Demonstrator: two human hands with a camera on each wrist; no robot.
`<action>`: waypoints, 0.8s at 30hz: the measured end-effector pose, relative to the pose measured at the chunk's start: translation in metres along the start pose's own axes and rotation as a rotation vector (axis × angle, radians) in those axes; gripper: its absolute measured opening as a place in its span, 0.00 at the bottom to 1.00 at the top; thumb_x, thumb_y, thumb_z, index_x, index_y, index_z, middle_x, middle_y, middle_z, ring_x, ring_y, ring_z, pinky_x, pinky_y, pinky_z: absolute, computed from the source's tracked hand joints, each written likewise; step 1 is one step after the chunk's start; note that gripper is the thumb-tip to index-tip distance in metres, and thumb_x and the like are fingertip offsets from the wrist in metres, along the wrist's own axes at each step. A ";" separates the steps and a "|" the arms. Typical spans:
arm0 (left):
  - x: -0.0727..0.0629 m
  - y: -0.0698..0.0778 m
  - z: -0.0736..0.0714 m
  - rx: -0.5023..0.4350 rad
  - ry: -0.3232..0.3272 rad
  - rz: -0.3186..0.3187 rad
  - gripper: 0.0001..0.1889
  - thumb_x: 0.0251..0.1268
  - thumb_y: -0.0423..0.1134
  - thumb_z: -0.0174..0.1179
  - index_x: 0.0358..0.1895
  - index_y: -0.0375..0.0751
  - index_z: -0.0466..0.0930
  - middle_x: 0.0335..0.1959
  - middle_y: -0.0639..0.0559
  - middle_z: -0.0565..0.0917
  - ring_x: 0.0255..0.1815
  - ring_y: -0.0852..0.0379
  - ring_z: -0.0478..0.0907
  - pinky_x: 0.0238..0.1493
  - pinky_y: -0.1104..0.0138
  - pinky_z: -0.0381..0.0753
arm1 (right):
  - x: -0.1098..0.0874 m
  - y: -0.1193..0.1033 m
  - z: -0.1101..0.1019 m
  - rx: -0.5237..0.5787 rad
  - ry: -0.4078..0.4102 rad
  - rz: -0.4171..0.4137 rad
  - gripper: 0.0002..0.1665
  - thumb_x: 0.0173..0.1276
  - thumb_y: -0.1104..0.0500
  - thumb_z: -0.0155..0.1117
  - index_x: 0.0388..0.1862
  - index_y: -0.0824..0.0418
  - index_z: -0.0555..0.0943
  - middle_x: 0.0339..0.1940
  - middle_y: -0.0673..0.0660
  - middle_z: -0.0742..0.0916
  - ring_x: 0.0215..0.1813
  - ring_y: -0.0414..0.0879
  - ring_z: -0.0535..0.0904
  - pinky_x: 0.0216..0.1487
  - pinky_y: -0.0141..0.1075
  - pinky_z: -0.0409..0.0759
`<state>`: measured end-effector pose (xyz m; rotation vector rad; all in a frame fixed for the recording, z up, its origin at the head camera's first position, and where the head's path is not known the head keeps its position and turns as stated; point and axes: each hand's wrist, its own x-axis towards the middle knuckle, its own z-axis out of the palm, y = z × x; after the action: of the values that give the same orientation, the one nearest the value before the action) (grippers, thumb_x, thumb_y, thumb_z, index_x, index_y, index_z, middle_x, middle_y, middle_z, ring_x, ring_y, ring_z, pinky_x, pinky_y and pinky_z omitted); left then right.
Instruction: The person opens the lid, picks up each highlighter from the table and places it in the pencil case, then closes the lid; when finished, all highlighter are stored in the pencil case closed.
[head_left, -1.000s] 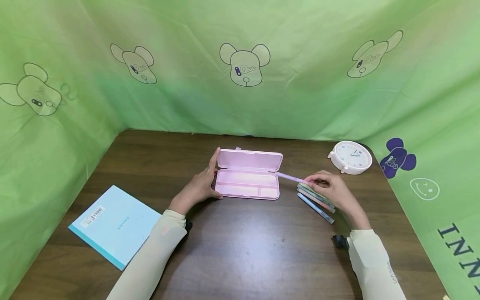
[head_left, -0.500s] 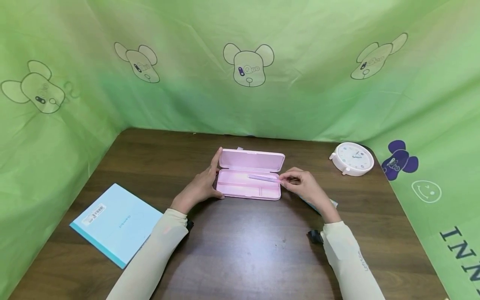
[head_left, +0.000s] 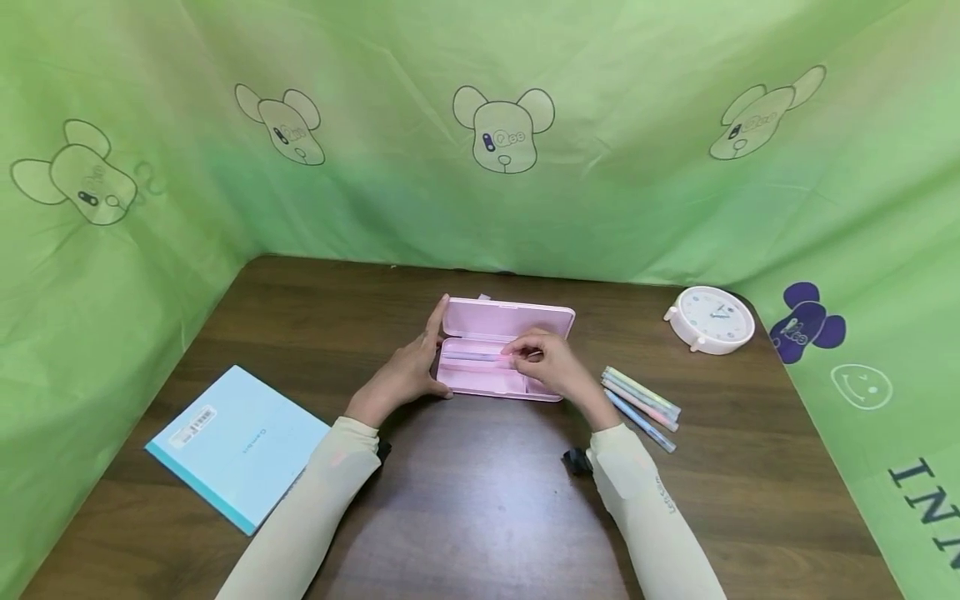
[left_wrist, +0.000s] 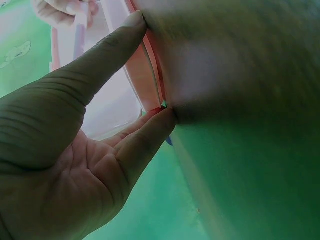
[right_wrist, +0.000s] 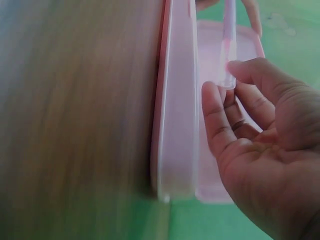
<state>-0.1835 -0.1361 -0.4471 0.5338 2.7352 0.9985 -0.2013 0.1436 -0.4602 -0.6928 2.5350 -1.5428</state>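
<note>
A pink pencil case (head_left: 480, 382) lies with its lid (head_left: 506, 319) raised on the table. My left hand (head_left: 401, 377) holds its left end, thumb at the front corner and a finger up by the lid. Between thumb and fingertips, my right hand (head_left: 553, 365) pinches the pink end of a purple pen (head_left: 471, 357). This pen lies lengthwise over the long rear compartment; whether it touches the bottom cannot be seen. In the right wrist view the pen's clear-looking end (right_wrist: 228, 75) shows at the fingertips. My right hand hides the case's right part.
Several pastel pens (head_left: 641, 396) lie side by side right of the case, a blue one (head_left: 640, 421) nearest me. A white clock (head_left: 711, 320) lies at the back right. A light blue notebook (head_left: 240, 450) rests at the left. Green printed cloth (head_left: 375, 208) surrounds the table.
My right hand has carried the purple pen leftward from beside the other pens to over the case's rear compartment. My left hand stays at the case's left end.
</note>
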 end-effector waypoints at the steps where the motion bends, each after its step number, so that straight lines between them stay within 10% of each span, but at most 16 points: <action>1: 0.000 0.000 0.000 0.000 -0.002 0.000 0.80 0.52 0.31 0.86 0.88 0.56 0.20 0.73 0.28 0.75 0.70 0.32 0.78 0.70 0.40 0.75 | 0.002 -0.001 0.002 -0.004 -0.002 0.007 0.09 0.68 0.74 0.70 0.45 0.73 0.90 0.40 0.61 0.86 0.44 0.44 0.79 0.48 0.28 0.81; 9: 0.004 -0.005 0.001 -0.008 -0.002 0.012 0.81 0.53 0.31 0.86 0.88 0.60 0.19 0.75 0.27 0.74 0.70 0.33 0.78 0.68 0.40 0.77 | 0.004 0.001 0.005 -0.053 0.032 0.037 0.08 0.67 0.75 0.68 0.43 0.73 0.90 0.38 0.60 0.85 0.43 0.45 0.78 0.45 0.28 0.78; 15: 0.020 -0.038 0.019 -0.006 0.035 0.043 0.87 0.47 0.37 0.90 0.86 0.69 0.14 0.72 0.31 0.77 0.66 0.35 0.80 0.64 0.40 0.79 | 0.004 0.002 0.005 -0.063 0.023 0.051 0.08 0.66 0.75 0.68 0.43 0.73 0.90 0.37 0.60 0.85 0.42 0.44 0.78 0.45 0.29 0.77; 24: 0.001 -0.001 -0.001 0.008 -0.007 -0.003 0.80 0.54 0.31 0.86 0.88 0.57 0.19 0.75 0.29 0.74 0.71 0.34 0.77 0.70 0.41 0.75 | 0.005 0.003 0.009 -0.077 0.017 0.075 0.08 0.68 0.75 0.68 0.44 0.73 0.91 0.38 0.60 0.85 0.43 0.48 0.80 0.47 0.33 0.78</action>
<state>-0.1848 -0.1365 -0.4471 0.5325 2.7341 0.9842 -0.2042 0.1355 -0.4665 -0.5879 2.6132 -1.4404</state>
